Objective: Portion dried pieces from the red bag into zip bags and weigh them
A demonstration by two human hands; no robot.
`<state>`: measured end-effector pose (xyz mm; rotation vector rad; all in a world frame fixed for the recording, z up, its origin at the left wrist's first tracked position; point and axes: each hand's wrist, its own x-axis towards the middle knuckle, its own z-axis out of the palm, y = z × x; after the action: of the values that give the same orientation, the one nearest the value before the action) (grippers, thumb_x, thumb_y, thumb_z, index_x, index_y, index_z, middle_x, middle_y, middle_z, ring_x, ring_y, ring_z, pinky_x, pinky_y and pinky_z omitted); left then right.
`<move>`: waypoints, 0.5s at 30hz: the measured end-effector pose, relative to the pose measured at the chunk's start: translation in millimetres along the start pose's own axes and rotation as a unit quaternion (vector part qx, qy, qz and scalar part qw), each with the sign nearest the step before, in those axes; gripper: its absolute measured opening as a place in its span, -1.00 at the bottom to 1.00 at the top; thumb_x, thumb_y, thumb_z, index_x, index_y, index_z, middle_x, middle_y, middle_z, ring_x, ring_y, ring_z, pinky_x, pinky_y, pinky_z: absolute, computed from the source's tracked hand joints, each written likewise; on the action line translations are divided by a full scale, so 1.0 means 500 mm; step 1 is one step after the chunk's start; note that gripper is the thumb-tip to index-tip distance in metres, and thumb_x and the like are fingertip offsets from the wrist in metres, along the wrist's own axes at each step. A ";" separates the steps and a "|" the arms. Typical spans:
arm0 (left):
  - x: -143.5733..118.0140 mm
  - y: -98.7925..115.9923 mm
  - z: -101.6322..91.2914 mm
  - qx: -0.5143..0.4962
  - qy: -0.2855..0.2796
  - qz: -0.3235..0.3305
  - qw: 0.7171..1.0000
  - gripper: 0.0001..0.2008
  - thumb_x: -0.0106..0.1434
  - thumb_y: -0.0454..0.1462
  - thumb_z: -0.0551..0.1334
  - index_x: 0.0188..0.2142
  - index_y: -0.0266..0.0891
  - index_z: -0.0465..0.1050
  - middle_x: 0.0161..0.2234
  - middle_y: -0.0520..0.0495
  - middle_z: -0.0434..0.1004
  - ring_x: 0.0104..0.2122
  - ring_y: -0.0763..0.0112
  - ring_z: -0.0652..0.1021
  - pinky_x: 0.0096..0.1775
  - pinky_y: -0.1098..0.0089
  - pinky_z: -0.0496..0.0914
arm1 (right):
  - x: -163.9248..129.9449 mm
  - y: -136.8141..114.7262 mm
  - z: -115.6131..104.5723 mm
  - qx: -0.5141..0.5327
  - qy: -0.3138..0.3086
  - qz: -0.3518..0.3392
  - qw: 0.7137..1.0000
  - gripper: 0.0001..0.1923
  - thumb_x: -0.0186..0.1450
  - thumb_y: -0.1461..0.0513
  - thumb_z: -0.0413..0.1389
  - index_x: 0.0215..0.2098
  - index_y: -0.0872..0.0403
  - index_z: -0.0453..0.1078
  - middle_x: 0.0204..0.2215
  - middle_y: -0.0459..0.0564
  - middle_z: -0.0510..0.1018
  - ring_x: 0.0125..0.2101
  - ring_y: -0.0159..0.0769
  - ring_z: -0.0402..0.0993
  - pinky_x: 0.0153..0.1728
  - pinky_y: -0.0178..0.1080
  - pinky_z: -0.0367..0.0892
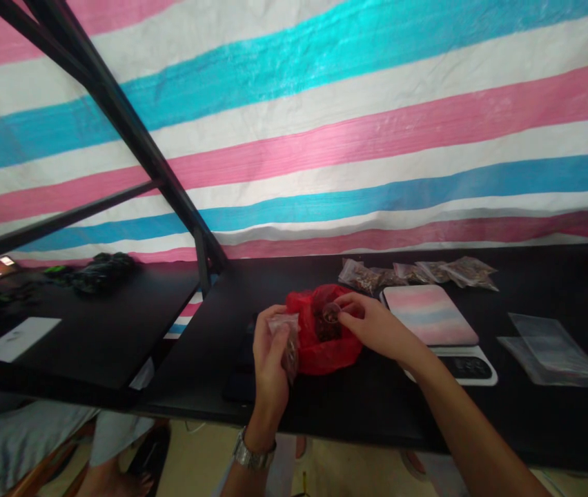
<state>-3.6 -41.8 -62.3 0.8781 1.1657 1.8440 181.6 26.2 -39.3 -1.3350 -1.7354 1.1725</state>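
Observation:
My left hand [268, 366], with a metal watch on its wrist, is closed on a small clear zip bag [290, 345] with brownish bits inside. Beside it on the black table lies a red plastic bag [338, 355], its mouth spread open around dark brown loose material [326, 331]. Over that mouth my right hand [371, 321] pinches the rim of a small round clear cup [331, 313]. How much the cup contains is hard to make out.
A white digital scale [473, 366] with a shiny plate [431, 314] sits right of the red bag. Several filled zip bags [470, 271] line the back. Flat clear bags [557, 352] lie far right. A black metal frame [133, 131] slants up at left before striped sheeting.

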 end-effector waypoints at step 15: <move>-0.050 -0.017 0.034 0.279 -0.038 0.105 0.954 -0.57 0.22 -0.16 0.49 0.07 -0.10 0.56 -0.01 -0.18 0.66 -0.02 0.09 0.64 0.10 0.10 0.47 | -0.062 -0.093 -0.045 0.005 0.031 -0.121 0.992 -0.70 0.36 0.26 0.17 0.05 -0.01 0.54 -0.07 -0.02 0.72 -0.10 -0.23 0.65 0.01 -0.18 0.50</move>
<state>24.2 -54.3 -67.9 1.4207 1.6319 1.6395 192.0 -1.4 12.9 -1.1064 -1.7867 0.9929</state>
